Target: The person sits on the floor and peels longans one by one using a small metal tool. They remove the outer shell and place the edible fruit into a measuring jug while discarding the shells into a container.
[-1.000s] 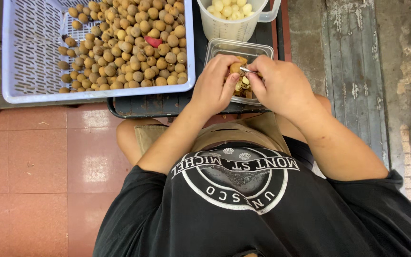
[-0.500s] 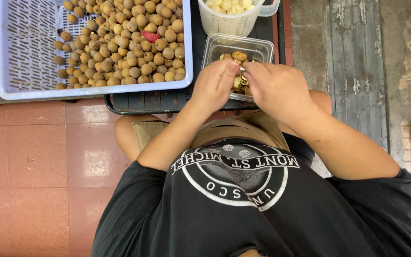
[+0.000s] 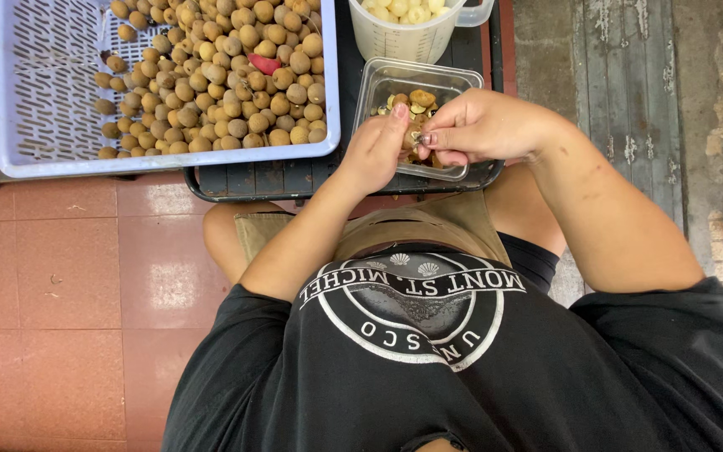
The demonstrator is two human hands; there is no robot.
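My left hand (image 3: 376, 152) and right hand (image 3: 483, 127): fingertips pinched together on one small fruit (image 3: 416, 136), held just above the clear tub (image 3: 395, 77) of peels. Far left: lilac basket (image 3: 43, 92) heaped with brown fruit. Far: measuring jug (image 3: 403, 33) of peeled white flesh. All rest on a dark tray (image 3: 294, 177).

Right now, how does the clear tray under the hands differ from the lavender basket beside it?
The clear tray is small, see-through and solid-walled; the lavender basket is much larger, opaque, with slotted walls and floor. The tray holds brown shells and scraps; the basket holds many whole round brown fruits. The left hand and right hand work over the tray, none over the basket. Both are rectangular plastic containers resting on the dark crate.
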